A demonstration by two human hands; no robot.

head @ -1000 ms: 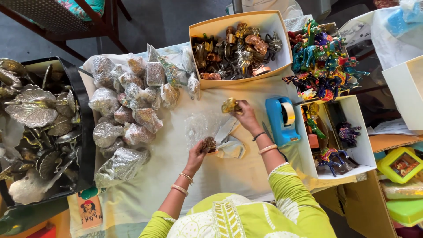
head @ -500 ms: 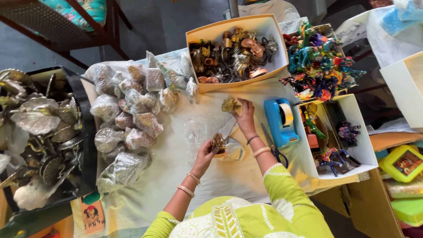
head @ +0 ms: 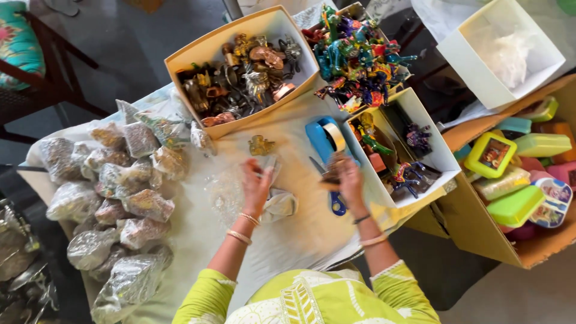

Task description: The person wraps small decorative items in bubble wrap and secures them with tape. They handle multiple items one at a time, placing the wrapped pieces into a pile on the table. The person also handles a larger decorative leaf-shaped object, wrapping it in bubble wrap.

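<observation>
Both hands shifted: right hand point(head: 347, 177) now at blue tape dispenser point(head: 324, 137), left hand point(head: 255, 183) on clear bag point(head: 231, 191).

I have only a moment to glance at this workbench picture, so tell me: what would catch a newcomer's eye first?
First, the heap of brightly painted figurines at the top, beside a tan box of brass-coloured metal figures. On the left lies a cluster of clear bags of wrapped pieces. In the middle, the left hand rests on clear plastic wrap, and the right hand holds a small brown piece by a blue tape dispenser.
</observation>
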